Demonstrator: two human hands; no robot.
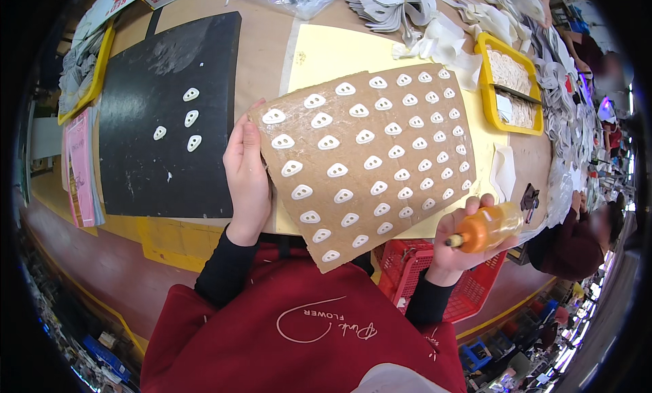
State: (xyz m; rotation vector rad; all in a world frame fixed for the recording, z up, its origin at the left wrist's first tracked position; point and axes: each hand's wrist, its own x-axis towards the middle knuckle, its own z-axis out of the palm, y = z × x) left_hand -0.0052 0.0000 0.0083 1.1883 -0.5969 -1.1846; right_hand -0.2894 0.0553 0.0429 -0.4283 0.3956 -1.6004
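Note:
My left hand [249, 169] grips the left edge of a brown cardboard sheet [353, 176], thumb on top. The sheet is tilted and carries rows of small white rounded-triangle pieces, each with two holes. In my right hand [456, 247] lies a squeeze bottle [487, 229] of orange-yellow liquid, its dark-tipped nozzle pointing left; my fingers curl around it beside the sheet's lower right corner. To the left is a black board [136, 169] with several similar white pieces [193, 118] on it. A pale yellow sheet [339, 50] lies partly under the cardboard.
A yellow tray [484, 87] of white pieces stands at the right, near piles of grey-white strips [394, 9]. Another yellow tray [92, 87] and pink papers [83, 169] are at the left. Below the table edge sits a red basket [475, 291]. Other people work at the far right.

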